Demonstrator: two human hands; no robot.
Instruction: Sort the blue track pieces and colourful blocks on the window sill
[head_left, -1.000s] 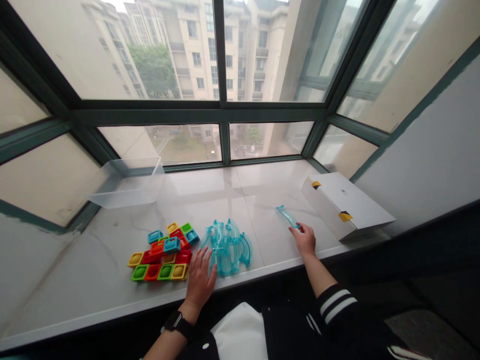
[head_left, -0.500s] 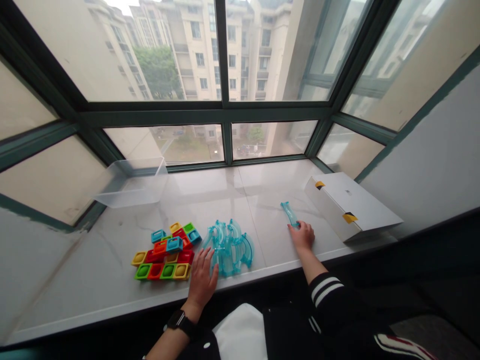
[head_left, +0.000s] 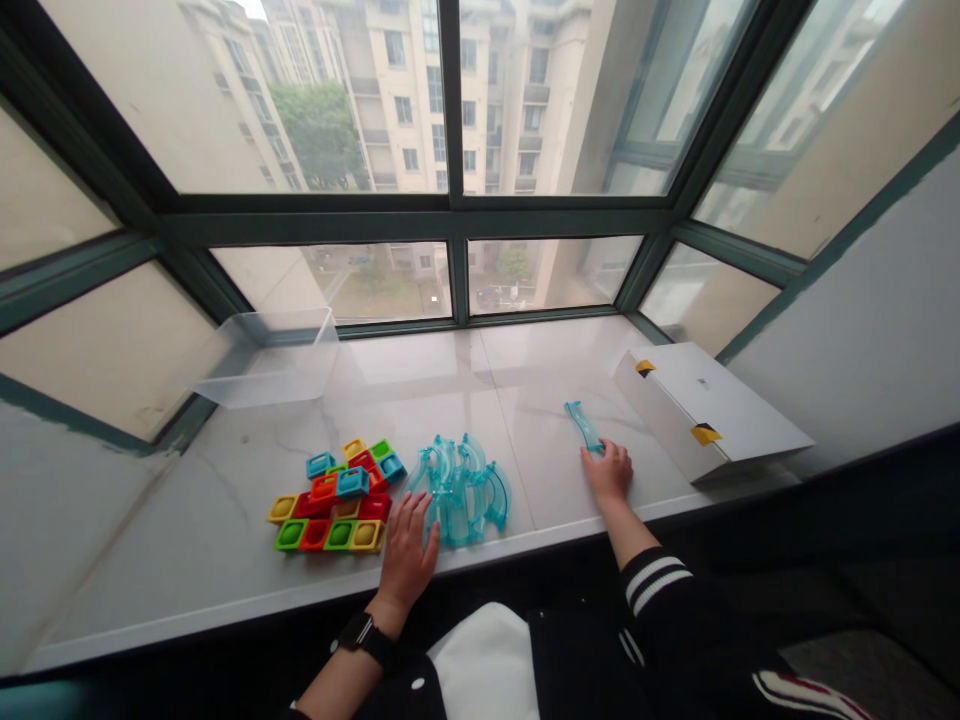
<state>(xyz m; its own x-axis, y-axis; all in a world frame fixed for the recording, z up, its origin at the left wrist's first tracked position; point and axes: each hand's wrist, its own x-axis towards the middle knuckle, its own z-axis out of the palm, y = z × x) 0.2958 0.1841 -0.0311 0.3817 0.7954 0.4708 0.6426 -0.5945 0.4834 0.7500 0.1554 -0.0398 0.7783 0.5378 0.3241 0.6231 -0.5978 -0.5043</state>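
Note:
A curved, see-through blue track piece (head_left: 583,426) lies on the white ledge, right of the middle. My right hand (head_left: 609,472) is at its near end, thumb on one side and fingers on the other, closed on it. My left hand (head_left: 409,548) lies open at the ledge's front edge, fingers spread. Its fingertips reach the left side of a pile of similar blue track pieces (head_left: 457,500). Just left of that hand, a stack of coloured blocks (head_left: 337,500) in red, green, yellow and blue spreads out.
A clear plastic bin (head_left: 270,390) stands at the back left by the window. At the right sits a white box (head_left: 712,400) with yellow-and-black tabs. Dark green window frames (head_left: 405,225) close off the back of the marble-look ledge (head_left: 225,560).
The whole view has shifted slightly. Both hands and the track piece keep nearly the same places on the ledge.

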